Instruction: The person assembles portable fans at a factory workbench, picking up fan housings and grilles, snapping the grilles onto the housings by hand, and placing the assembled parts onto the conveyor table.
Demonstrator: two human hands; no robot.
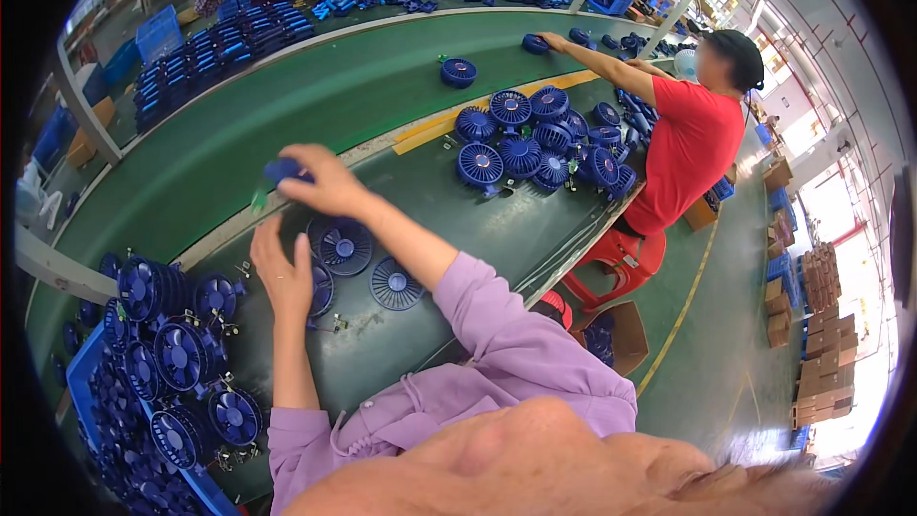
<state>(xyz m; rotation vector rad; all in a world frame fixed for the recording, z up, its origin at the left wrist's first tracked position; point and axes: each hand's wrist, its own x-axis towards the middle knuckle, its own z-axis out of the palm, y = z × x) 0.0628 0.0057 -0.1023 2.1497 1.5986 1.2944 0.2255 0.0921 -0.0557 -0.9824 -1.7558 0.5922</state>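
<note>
Your right hand (330,182) grips a blurred blue part (285,170) at the near edge of the conveyor (191,196); your left hand (285,277), spread and seemingly empty, is nearer you. A loose pinch could drop it.

Fans (397,284): hard plastic, smooth, slight sheen. Tabletop (487,220): smooth, semi-glossy, scuffed in places. Belt (315,86): smooth, low sheen. Hoodie (516,334): soft cloth, matt. T-shirt (702,153): cloth, matt. Stool (638,253): moulded plastic, glossy. Bin (208,489): plastic, smooth. Carton (630,333): cardboard, matt. Floor (712,320): smooth, glossy where light strikes.
</note>
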